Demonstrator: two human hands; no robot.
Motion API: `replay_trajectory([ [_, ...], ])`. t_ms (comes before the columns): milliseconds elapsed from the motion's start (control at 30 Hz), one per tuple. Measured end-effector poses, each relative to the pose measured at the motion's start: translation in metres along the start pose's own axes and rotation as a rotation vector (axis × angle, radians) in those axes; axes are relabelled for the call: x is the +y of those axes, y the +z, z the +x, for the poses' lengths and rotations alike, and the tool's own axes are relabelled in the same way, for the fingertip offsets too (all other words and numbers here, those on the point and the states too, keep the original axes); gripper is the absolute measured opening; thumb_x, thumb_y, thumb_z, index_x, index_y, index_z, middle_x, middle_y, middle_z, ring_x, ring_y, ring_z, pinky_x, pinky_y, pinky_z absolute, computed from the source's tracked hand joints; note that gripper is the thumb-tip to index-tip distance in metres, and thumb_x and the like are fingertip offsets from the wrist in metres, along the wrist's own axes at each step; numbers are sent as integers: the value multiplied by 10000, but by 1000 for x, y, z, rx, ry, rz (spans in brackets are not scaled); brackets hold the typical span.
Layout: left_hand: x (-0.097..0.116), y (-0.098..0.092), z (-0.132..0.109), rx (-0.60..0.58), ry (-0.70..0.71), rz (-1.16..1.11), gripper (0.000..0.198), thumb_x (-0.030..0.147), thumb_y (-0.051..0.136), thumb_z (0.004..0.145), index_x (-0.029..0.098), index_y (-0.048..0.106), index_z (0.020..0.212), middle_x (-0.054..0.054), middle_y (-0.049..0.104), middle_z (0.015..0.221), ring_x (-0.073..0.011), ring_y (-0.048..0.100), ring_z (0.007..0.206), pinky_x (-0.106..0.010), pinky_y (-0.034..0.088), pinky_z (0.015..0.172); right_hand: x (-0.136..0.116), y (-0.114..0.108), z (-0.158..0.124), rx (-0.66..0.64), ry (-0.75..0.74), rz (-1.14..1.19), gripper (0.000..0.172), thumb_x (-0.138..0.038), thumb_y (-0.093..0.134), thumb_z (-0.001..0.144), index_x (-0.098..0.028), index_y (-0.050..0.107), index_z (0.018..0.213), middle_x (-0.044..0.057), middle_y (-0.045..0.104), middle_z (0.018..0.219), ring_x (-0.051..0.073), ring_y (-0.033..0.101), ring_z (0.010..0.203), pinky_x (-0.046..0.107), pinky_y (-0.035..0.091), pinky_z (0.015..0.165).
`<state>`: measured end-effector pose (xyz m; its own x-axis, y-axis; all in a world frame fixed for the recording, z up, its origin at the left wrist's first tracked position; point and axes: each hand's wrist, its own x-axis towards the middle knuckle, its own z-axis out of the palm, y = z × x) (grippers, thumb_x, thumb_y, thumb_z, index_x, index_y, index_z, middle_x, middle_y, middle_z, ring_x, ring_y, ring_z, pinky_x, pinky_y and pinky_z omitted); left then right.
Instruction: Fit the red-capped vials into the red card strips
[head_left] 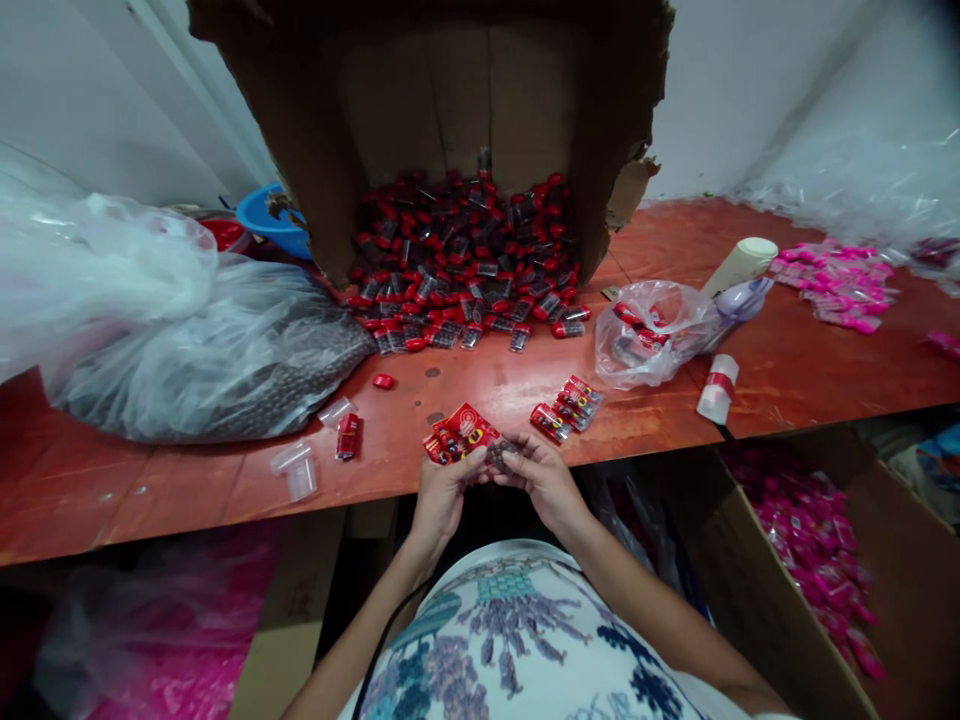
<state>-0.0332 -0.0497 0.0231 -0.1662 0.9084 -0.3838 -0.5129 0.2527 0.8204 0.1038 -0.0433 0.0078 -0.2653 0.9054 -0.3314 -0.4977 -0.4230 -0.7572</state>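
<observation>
At the table's front edge my left hand (448,488) is closed on a red printed sheet (466,428) with yellow and black figures, which looks like stickers. Against the sheet's right end, my right hand (549,482) pinches a small dark, clear-walled container (500,454). My fingers partly cover it. Right of my hands lie several containers wrapped in red printed film (576,402). To the left are a red-wrapped tube (348,437), a red cap (383,381) and clear empty tubes (300,474).
A torn cardboard box (630,190) lies open at the back, spilling red-capped containers (450,260). A clear bag of dark pieces (225,350) stands left. Rightward are a small plastic bag (645,370), a white roll (718,390) and pink pieces (832,285). Below right sits a carton (787,590).
</observation>
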Motion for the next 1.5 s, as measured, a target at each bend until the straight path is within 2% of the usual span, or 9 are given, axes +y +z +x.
replay_trajectory([
  [167, 1, -3, 1, 21, 10, -53, 265, 205, 802, 582, 135, 675, 804, -18, 696, 710, -127, 622, 558, -203, 488, 471, 1, 0, 0, 29, -24, 55, 380, -277, 777, 651, -207, 605, 982, 2, 663, 927, 125, 658, 736, 257, 567, 656],
  [333, 2, -2, 2, 42, 12, -26, 274, 197, 816, 544, 124, 669, 763, -19, 687, 688, -128, 617, 551, -209, 494, 472, 5, -2, 1, -16, -20, -7, 398, -293, 771, 652, -221, 588, 999, -1, 646, 945, 134, 654, 744, 273, 565, 653],
  [567, 1, 2, -3, 121, 84, 93, 270, 191, 818, 511, 125, 676, 732, -8, 668, 656, -104, 572, 507, -183, 436, 418, 15, -4, -3, 35, -314, -402, 306, -293, 663, 761, -250, 560, 1046, 12, 613, 1011, 154, 617, 899, 309, 502, 845],
  [633, 0, 4, -4, 125, 103, 99, 249, 191, 815, 513, 127, 675, 708, -6, 663, 644, -101, 563, 501, -178, 417, 412, 16, -4, -5, 53, -350, -496, 305, -307, 645, 775, -251, 565, 1065, 24, 615, 1032, 164, 607, 919, 321, 495, 863],
  [700, 0, 4, -4, 115, 103, 109, 232, 200, 809, 524, 124, 679, 700, -7, 658, 627, -97, 553, 489, -175, 394, 403, 15, -3, -6, 45, -302, -457, 315, -332, 648, 771, -253, 561, 1063, 22, 621, 1010, 162, 618, 869, 320, 524, 807],
  [867, -1, 3, -4, 50, 70, 93, 250, 214, 803, 543, 111, 691, 741, -30, 674, 655, -97, 554, 488, -181, 388, 412, 10, 0, -5, -11, -56, -138, 355, -356, 694, 729, -238, 564, 1037, 0, 634, 961, 118, 636, 673, 268, 559, 620],
  [1100, -10, 7, -6, 95, 73, 31, 306, 200, 816, 521, 116, 660, 771, -20, 669, 667, -115, 572, 503, -203, 427, 432, 16, 0, -8, 82, -249, -280, 370, -342, 672, 760, -254, 605, 1113, 22, 647, 1038, 163, 637, 882, 312, 549, 794],
  [1300, -12, 4, -4, 104, 84, -94, 268, 264, 804, 567, 136, 623, 718, 21, 614, 608, -81, 534, 478, -195, 425, 441, 12, -2, -4, 67, -90, -92, 398, -367, 692, 735, -230, 610, 1099, 7, 672, 923, 114, 645, 637, 244, 562, 572],
  [1500, -8, 0, -4, 105, 75, -117, 286, 293, 794, 593, 142, 598, 736, 34, 567, 580, -88, 528, 488, -199, 408, 426, 8, -4, -3, 82, -81, -84, 395, -364, 689, 738, -239, 610, 1104, 0, 677, 894, 89, 626, 563, 208, 540, 515],
])
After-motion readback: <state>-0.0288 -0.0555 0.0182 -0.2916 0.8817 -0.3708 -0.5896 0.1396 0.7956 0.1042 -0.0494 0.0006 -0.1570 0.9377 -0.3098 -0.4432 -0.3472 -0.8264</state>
